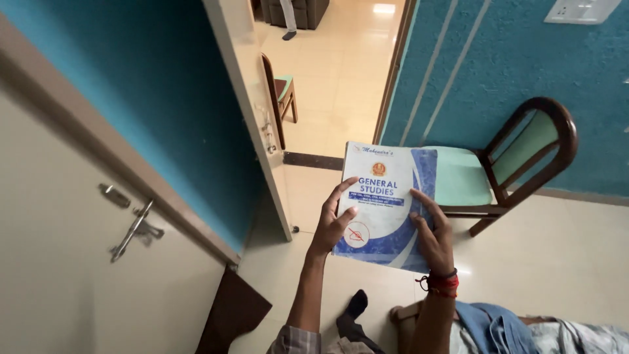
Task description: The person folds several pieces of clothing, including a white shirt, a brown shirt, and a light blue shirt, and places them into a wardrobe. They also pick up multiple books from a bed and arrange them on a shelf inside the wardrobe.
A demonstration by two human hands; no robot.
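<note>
Looking down through the head camera, I see both hands holding a white and blue softcover book [385,200] at centre frame, its front cover facing the lens.

1. Left hand [333,226]: placed at the left edge of the book, low on the cover. The fingers are spread wide; the index finger lies up along the cover and the thumb rests on the lower part of it. The palm supports the book from the side.

2. Right hand [432,235]: placed at the right edge of the book. The fingers are spread and laid flat on the cover, and the palm grips the lower right corner. A red thread band [443,284] wraps the wrist.

3. Book position: held in the air above the cream tiled floor [557,249], slightly tilted, with its top edge toward the upper part of the frame. It touches nothing except the two hands.

4. Surroundings: a dark wooden chair with a pale green seat [472,176] stands just right of the book, against a teal textured wall [517,65]. An open cream door [252,105] sits left of centre, and a cream cupboard door with a metal handle [134,229] fills the lower left. A second wooden chair [283,92] shows beyond the doorway at upper centre. A blue cloth [498,328] lies at the lower right edge.
</note>
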